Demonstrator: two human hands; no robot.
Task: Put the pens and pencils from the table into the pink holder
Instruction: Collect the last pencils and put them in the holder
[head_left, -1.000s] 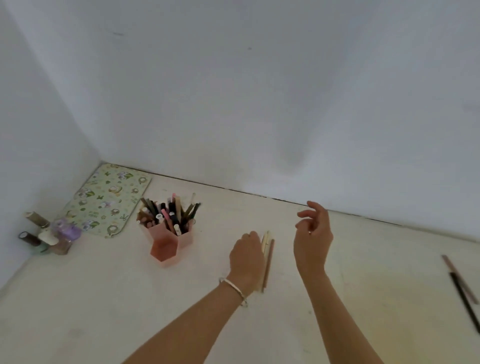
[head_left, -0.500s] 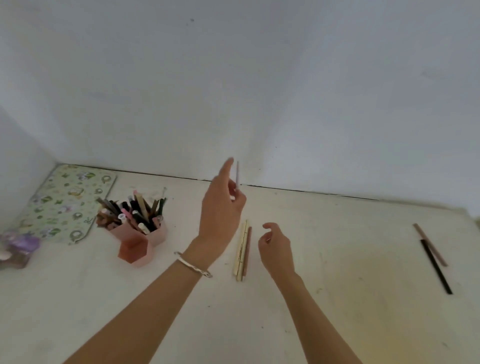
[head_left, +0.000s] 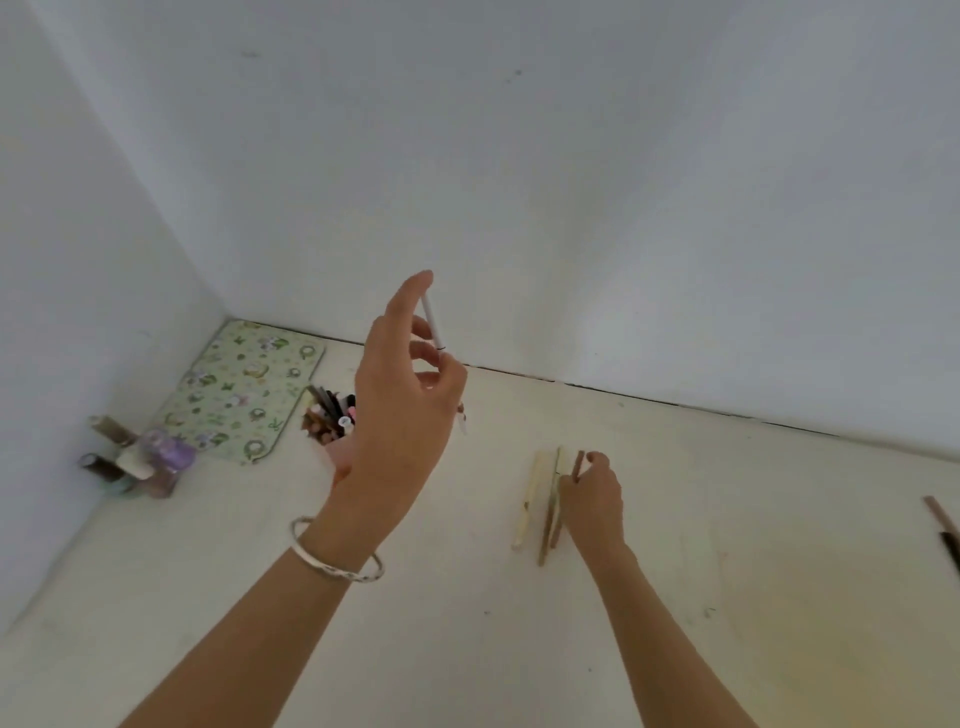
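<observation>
My left hand (head_left: 402, 400) is raised above the table and pinches a thin white pen (head_left: 432, 322) upright between its fingers. Behind that hand stands the pink holder (head_left: 337, 452), stuffed with several pens and pencils and mostly hidden by my wrist. To the right, a few cream and brown pencils (head_left: 545, 499) lie side by side on the table. My right hand (head_left: 592, 493) rests on them, and its fingertips pinch the brown pencil (head_left: 577, 462) at its far end.
A green patterned mat (head_left: 244, 389) lies in the far left corner. Small bottles (head_left: 140, 460) stand against the left wall. Two more pencils, one pinkish and one black (head_left: 943, 525), lie at the right edge. White walls close the table at the back and left.
My left hand lifted the white pen off the table and carried it up toward the holder. My right hand dropped from mid-air onto the pencils and took hold of the brown one.
</observation>
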